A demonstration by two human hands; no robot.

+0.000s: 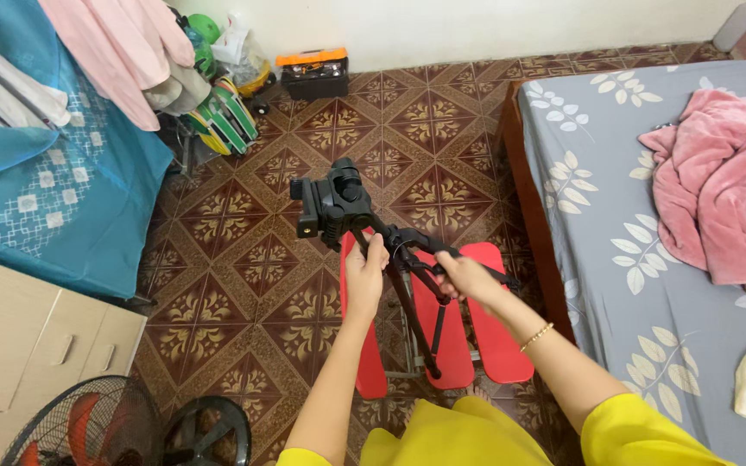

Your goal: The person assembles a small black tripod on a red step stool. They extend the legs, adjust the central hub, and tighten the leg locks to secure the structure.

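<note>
A black camera tripod stands in front of me over a red plastic stool. My left hand grips the tripod's centre column just under its head. My right hand, with a gold bracelet on the wrist, is closed on the black pan handle that sticks out to the right. The tripod's legs run down between my arms towards the stool. I wear yellow sleeves.
A bed with a grey leaf-print sheet and a pink blanket fills the right. A teal cloth hangs at the left above a beige cabinet. Two fans lie bottom left. A black and orange toolbox sits by the wall.
</note>
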